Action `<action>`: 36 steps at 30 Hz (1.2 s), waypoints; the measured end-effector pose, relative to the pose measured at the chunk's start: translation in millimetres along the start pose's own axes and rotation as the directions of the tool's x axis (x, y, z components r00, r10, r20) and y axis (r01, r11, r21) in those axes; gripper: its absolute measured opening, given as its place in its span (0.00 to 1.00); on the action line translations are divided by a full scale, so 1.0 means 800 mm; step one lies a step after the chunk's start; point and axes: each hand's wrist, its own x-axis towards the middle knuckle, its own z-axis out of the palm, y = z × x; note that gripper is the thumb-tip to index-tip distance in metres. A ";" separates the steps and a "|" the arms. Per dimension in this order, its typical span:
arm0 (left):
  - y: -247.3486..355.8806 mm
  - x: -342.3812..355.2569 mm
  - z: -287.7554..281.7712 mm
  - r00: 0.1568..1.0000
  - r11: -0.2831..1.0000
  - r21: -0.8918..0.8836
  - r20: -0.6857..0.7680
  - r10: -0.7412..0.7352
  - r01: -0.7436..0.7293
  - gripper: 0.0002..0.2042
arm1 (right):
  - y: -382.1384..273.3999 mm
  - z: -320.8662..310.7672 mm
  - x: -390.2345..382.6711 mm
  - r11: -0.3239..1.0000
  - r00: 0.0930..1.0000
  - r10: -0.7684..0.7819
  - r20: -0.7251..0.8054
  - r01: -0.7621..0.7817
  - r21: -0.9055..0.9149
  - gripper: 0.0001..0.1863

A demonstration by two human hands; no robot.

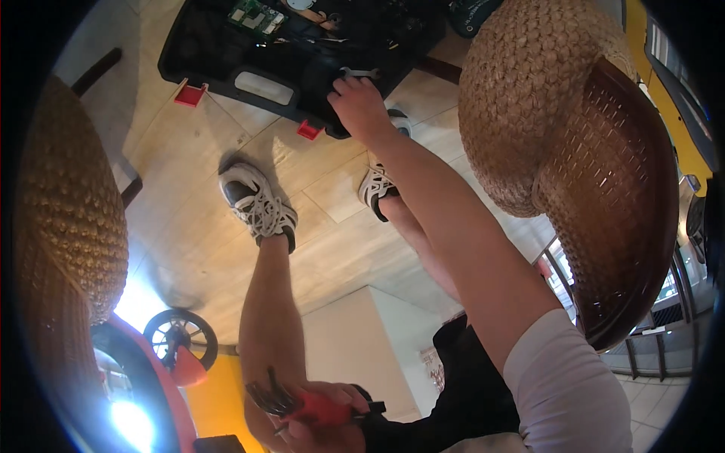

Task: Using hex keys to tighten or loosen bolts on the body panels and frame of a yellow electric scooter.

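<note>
My right hand (358, 109) reaches over the near right edge of an open black tool case (215, 84), its fingers curled and their tips partly hidden. Right beside those fingers shows a small silver wrench (359, 73); whether they grip it I cannot tell. Low in the view, close to my body, my left hand (338, 423) is closed around a red folding hex key set (321, 410). Several dark keys fan out from one end of it. Inside the case, a green circuit board (257, 20) lies at the left among dim small parts.
Red latches (190, 93) hang off the case's near edge. Woven chairs (521, 98) flank me on both sides. My shoes (257, 200) rest on the tiled floor (325, 204) below the case. A black spoked wheel (181, 337) stands at lower left, beside something red and yellow.
</note>
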 end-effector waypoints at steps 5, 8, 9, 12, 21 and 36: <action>-0.008 -0.007 0.006 0.999 0.992 0.125 -0.054 -0.007 0.014 0.23 | 0.000 -0.027 0.014 0.971 0.983 -0.012 -0.184 0.056 0.233 0.04; -0.011 -0.023 -0.009 0.994 0.989 0.120 -0.063 0.094 -0.085 0.22 | -0.025 -0.089 0.016 0.805 0.914 0.294 -0.278 -0.080 0.587 0.03; -0.009 -0.027 -0.016 0.998 0.998 -0.038 0.040 0.043 -0.041 0.21 | -0.033 -0.122 0.013 0.665 0.832 0.456 -0.315 -0.084 0.742 0.03; 0.005 -0.056 -0.029 0.990 0.996 -0.081 0.136 0.037 -0.026 0.19 | -0.067 -0.255 -0.014 0.084 0.771 0.634 0.061 -0.147 0.985 0.04; 0.156 -0.347 -0.040 0.884 0.934 -0.326 0.381 0.272 -0.147 0.21 | -0.167 -0.785 -0.229 -0.202 0.815 0.578 -0.049 0.201 0.959 0.08; 0.226 -0.689 -0.126 0.224 0.685 -0.546 0.679 0.699 -0.482 0.25 | -0.287 -1.162 -0.509 0.199 0.677 0.213 -0.704 0.676 0.710 0.09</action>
